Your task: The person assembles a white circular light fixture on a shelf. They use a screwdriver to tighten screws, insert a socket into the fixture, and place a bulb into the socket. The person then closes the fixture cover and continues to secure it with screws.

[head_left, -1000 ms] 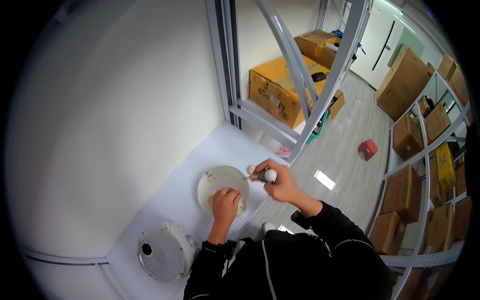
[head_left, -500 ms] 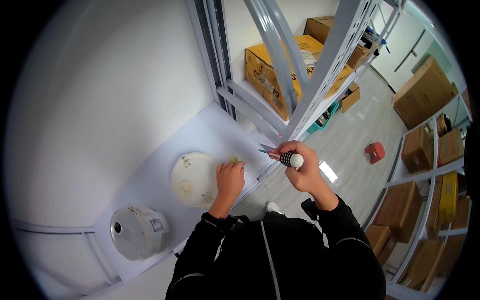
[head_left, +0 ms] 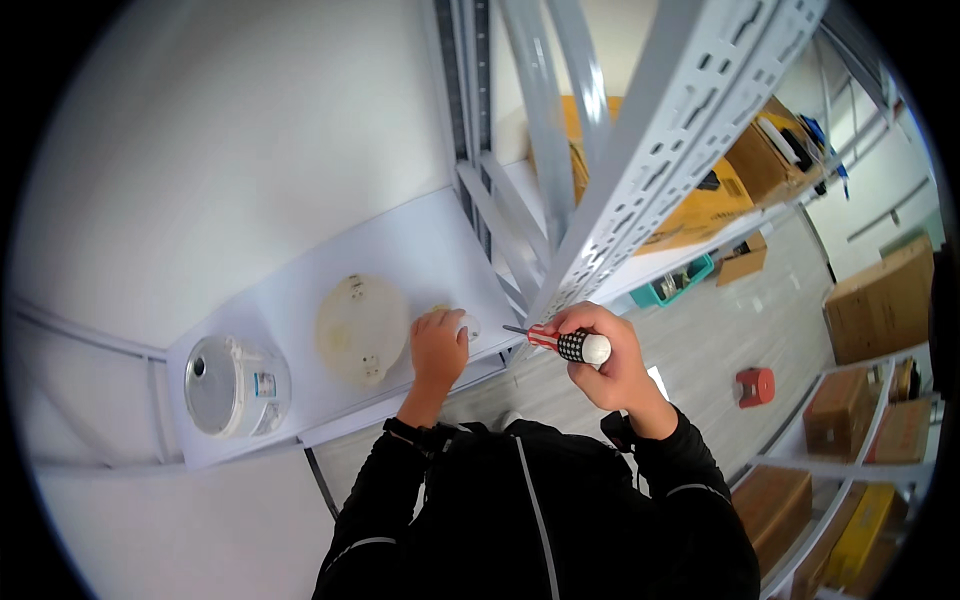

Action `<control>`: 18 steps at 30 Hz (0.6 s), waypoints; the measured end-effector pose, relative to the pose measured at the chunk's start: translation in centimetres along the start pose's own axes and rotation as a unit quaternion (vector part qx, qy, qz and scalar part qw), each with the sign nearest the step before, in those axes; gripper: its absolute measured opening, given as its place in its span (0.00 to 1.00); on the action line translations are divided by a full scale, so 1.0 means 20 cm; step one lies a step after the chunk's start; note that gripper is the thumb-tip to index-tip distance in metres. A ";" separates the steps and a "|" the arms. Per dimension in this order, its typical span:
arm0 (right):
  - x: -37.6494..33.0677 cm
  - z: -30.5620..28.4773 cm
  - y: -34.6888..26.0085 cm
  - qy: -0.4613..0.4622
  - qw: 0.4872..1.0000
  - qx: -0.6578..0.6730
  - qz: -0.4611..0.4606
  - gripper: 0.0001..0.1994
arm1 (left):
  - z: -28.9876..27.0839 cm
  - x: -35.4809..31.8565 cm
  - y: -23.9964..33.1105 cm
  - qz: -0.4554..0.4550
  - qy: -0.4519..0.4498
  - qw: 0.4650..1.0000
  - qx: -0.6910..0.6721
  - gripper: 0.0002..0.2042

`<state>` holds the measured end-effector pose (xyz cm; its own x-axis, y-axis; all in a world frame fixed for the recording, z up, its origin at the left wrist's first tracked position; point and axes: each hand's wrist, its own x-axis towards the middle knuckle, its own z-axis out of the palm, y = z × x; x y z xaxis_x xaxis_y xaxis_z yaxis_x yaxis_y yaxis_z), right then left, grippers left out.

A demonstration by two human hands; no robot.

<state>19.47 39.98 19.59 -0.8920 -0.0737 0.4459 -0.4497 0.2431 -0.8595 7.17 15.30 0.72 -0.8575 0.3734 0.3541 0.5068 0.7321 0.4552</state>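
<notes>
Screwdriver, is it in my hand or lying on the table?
The screwdriver is in your right hand, gripped by its red and checkered handle; its dark shaft sticks out to the left.

The right grip (head_left: 613,365) holds a red-handled screwdriver (head_left: 570,345).

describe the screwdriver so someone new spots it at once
Start at the grey perforated post at the right end of the white worktop. Near its lower end, the right hand grips the screwdriver, tip pointing left. Its handle, red, then patterned black-and-white, then white, sets it apart from the pale disc.
</notes>
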 end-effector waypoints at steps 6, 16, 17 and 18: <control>0.12 0.10 0.04 -0.031 0.997 0.071 -0.018 0.17 | -0.22 -0.15 -0.21 -0.087 0.086 0.992 0.022 0.11; 0.23 0.42 0.07 -0.107 0.992 0.061 -0.002 0.16 | -0.50 -0.30 -0.54 -0.140 0.001 0.989 -0.044 0.13; 0.24 0.46 0.06 -0.102 0.993 0.058 -0.003 0.16 | -0.50 -0.31 -0.58 -0.148 0.003 0.988 -0.038 0.13; 0.25 0.50 0.05 -0.096 0.994 0.055 -0.003 0.15 | -0.52 -0.33 -0.63 -0.156 0.004 0.987 -0.033 0.13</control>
<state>14.08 30.27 18.55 -0.8763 -0.2611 0.4049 -0.4486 0.1360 -0.8833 7.38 -2.28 1.09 -0.9719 0.1310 0.1955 0.2238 0.7714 0.5956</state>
